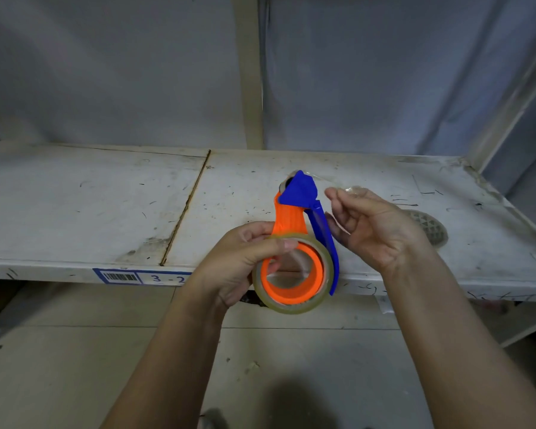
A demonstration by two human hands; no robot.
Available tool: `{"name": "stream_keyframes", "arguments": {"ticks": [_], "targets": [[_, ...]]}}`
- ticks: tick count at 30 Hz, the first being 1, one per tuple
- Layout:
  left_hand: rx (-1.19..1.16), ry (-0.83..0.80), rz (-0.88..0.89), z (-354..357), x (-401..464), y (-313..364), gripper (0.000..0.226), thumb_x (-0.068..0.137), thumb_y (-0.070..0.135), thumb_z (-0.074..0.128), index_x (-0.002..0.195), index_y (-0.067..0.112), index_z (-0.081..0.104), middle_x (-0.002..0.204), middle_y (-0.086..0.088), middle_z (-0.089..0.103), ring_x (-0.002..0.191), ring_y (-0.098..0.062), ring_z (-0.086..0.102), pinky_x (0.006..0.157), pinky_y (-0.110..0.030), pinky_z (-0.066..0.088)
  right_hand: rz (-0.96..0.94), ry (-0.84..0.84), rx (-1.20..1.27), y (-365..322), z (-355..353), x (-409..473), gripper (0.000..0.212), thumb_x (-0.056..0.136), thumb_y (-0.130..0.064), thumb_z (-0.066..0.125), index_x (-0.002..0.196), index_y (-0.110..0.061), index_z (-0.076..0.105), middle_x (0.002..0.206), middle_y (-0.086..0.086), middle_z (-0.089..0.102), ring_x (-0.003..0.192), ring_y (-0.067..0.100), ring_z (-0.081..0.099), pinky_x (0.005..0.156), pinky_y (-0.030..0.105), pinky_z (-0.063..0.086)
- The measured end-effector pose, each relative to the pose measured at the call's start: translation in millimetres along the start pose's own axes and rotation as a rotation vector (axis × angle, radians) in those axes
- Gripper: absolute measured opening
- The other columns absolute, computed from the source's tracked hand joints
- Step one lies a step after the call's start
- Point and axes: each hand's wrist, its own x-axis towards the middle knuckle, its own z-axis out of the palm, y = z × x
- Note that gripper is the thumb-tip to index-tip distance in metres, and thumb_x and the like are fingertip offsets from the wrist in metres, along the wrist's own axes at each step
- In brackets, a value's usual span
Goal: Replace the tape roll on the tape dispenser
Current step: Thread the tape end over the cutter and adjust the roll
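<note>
Tape roll (291,300), one, on one dispenser (294,205) my left hand (242,267) pinches; right hand (375,224) loosely spread above scuffed white shelf (90,205).

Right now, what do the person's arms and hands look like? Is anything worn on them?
Both forearms are bare; no sleeves reach into view. The left hand and the right hand wear no gloves, and no rings, watch or bracelet are visible. The fingernails look short and unpainted.

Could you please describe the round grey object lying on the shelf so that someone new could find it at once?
Start at the scuffed white shelf and follow it toward its right end. Just beyond the right hand, partly hidden behind it, lies a flat round grey disc. Its embossed triangle pattern sets it apart; the orange and blue tape dispenser nearby is brightly coloured and held.
</note>
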Motion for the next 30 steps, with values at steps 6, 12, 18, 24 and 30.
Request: {"name": "stream_keyframes", "arguments": {"ticks": [6,12,18,24,30], "targets": [[-0.012,0.038,0.038,2.6,1.3,-2.0,0.046,0.068,0.017,0.074,0.113,0.012,0.064,0.106,-0.006,0.074,0.096,-0.016,0.071,0.076,-0.025,0.057,0.088,0.13,-0.185,4.7,4.5,0.4,0.011,0.077,-0.005,0.061,0.067,-0.01,0.061,0.054,-0.004,0.066,0.055,0.006,0.051,0.071,0.029,0.048],[0.001,0.043,0.074,4.5,2.2,-5.6,0.06,0.058,0.023,0.077,0.115,0.017,0.061,0.11,-0.005,0.072,0.101,-0.02,0.069,0.084,-0.033,0.057,0.22,0.01,-0.364,8.1,2.8,0.3,0.02,0.075,-0.008,0.048,0.058,-0.017,0.052,0.053,-0.004,0.043,0.054,0.01,0.038,0.075,0.034,0.039],[-0.055,0.093,0.1,-0.7,4.1,-3.8,0.052,0.058,0.023,0.076,0.108,0.021,0.062,0.105,-0.003,0.073,0.099,-0.021,0.069,0.085,-0.036,0.055,0.241,-0.109,-0.589,15.1,-3.4,1.0,0.031,0.078,-0.047,0.065,0.07,-0.019,0.055,0.05,-0.004,0.043,0.055,0.012,0.039,0.066,0.028,0.037],[-0.031,0.107,0.101,-0.6,3.4,-5.2,0.047,0.06,0.016,0.078,0.105,0.02,0.064,0.106,-0.006,0.073,0.101,-0.023,0.069,0.089,-0.038,0.055,0.217,-0.104,-0.497,21.8,-5.5,5.2,0.013,0.085,-0.027,0.064,0.091,-0.018,0.058,0.093,0.008,0.066,0.083,0.026,0.061,0.074,0.04,0.052],[-0.05,0.12,0.091,-3.1,5.2,-3.5,0.053,0.058,0.025,0.077,0.109,0.019,0.063,0.107,-0.004,0.073,0.102,-0.02,0.069,0.089,-0.036,0.054,0.152,-0.074,-0.375,26.9,1.0,6.3,0.02,0.093,-0.011,0.052,0.111,-0.017,0.058,0.095,0.009,0.068,0.076,0.024,0.065,0.06,0.037,0.055]]}}
